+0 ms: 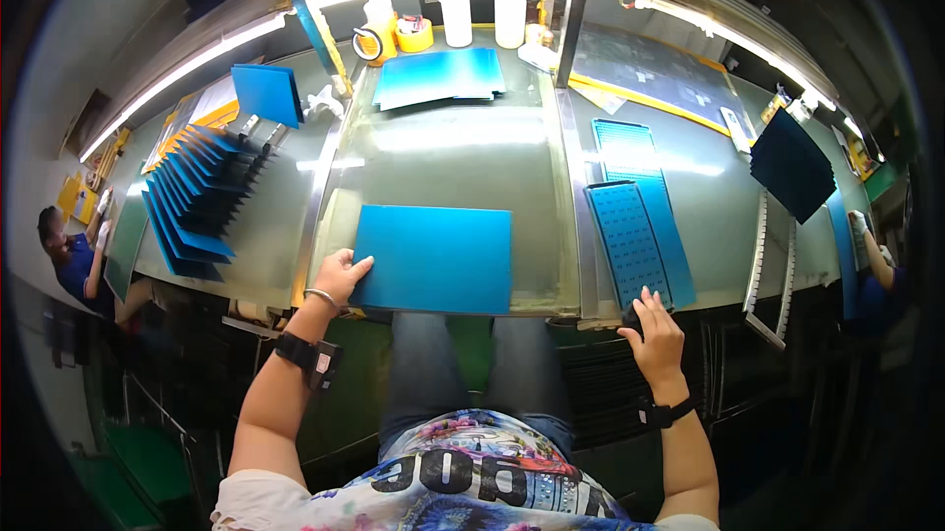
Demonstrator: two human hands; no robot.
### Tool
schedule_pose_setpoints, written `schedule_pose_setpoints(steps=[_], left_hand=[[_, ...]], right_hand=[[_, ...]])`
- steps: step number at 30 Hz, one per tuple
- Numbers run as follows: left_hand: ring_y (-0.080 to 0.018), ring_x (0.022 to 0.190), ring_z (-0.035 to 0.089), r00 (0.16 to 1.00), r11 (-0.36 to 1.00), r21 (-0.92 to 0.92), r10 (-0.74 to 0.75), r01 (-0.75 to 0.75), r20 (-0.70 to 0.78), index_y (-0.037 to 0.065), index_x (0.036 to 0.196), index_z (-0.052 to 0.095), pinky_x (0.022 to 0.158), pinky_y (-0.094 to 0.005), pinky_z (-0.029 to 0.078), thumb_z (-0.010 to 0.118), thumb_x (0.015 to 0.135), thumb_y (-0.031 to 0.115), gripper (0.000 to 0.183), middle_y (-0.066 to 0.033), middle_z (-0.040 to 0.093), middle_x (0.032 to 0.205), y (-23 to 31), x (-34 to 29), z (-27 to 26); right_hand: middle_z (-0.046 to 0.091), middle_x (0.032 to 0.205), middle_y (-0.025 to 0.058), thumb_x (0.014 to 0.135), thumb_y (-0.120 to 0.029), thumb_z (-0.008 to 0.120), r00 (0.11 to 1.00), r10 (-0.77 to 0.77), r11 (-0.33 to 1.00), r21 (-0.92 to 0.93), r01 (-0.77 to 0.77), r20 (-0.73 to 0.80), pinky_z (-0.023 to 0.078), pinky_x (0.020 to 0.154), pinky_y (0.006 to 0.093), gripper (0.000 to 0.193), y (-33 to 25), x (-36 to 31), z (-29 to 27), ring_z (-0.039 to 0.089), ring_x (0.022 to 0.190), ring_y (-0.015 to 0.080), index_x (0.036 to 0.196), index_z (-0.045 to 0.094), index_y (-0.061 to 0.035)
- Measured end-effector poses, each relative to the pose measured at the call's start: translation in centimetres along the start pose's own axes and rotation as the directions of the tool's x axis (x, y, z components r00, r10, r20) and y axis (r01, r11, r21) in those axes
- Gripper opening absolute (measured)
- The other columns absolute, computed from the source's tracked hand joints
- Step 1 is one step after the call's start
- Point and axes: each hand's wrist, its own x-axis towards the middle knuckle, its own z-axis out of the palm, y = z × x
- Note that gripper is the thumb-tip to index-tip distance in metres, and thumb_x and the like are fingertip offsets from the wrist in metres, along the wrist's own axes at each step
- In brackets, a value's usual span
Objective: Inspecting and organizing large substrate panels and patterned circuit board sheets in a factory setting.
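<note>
left hand pinches the left edge of a flat, plain blue rectangular sheet lying lengthwise left-to-right, while right hand, grip unclear, reaches a narrow dark-patterned blue panel's near end.

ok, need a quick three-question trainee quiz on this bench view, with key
1. Which hand is at the left edge of the plain blue sheet nearest the person?
2. True or false: the long fanned row of blue sheets is to the right of that plain sheet.
3. Fill in: the right hand is at the near end of a dark-marked ____ panel.

Key: 1. left hand; 2. false; 3. blue
</note>
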Motion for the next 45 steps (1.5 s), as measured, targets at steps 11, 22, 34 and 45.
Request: schedule_pose_setpoints(steps=[11,22,34,45], left_hand=[[-0.0352,0.088,0.059,0.819,0.291,0.873,0.543,-0.392,0.187,0.006,0.108,0.057,0.081,-0.0401,0.046,0.067,0.079,0.038,0.045,-0.0152,0.062,0.089,10.8,-3.8,-2.3],[-0.0272,0.114,0.053,0.099,0.136,0.003,0.705,-0.991,0.702,0.007,0.104,0.060,0.093,-0.0396,0.045,0.064,0.080,0.016,0.026,-0.0102,0.058,0.118,14.8,-1.3,19.2],[-0.0297,0.135,0.028,0.466,0.243,0.423,0.671,-0.873,0.577,0.008,0.133,0.043,0.108,-0.0507,0.023,0.059,0.082,0.046,0.066,-0.0130,0.036,0.143,11.1,-1.3,33.4],[-0.0315,0.107,0.058,0.889,0.445,-0.806,0.047,0.390,0.456,0.005,0.134,0.040,0.084,-0.0380,0.051,0.028,0.091,0.062,0.072,-0.0152,0.050,0.130,6.6,-2.1,10.1]], right_hand=[[0.062,0.113,0.0145,0.075,-0.025,0.070,1.000,-0.018,0.994,0.104,0.020,-0.025,0.049,0.087,0.0383,0.032,1.1,0.9,-0.7,0.059,0.105,0.0338,0.095,0.061,-0.0022],[0.065,0.074,0.0079,0.094,-0.006,0.048,0.738,0.654,0.239,0.879,-0.411,0.167,0.052,0.069,0.0254,0.016,4.6,2.7,-0.9,0.062,0.070,0.0116,0.082,0.055,0.0030],[0.064,0.079,0.0106,0.085,-0.002,0.058,0.752,-0.221,0.975,-0.158,0.155,-0.622,0.047,0.063,0.0316,0.007,-3.6,11.3,-15.8,0.059,0.065,0.0211,0.088,0.064,-0.0050],[0.068,0.089,0.0109,0.080,-0.006,0.066,0.996,0.032,0.757,0.653,0.029,-0.081,0.049,0.062,0.0284,0.019,-8.5,8.3,0.0,0.059,0.065,0.0171,0.097,0.065,0.0000]])
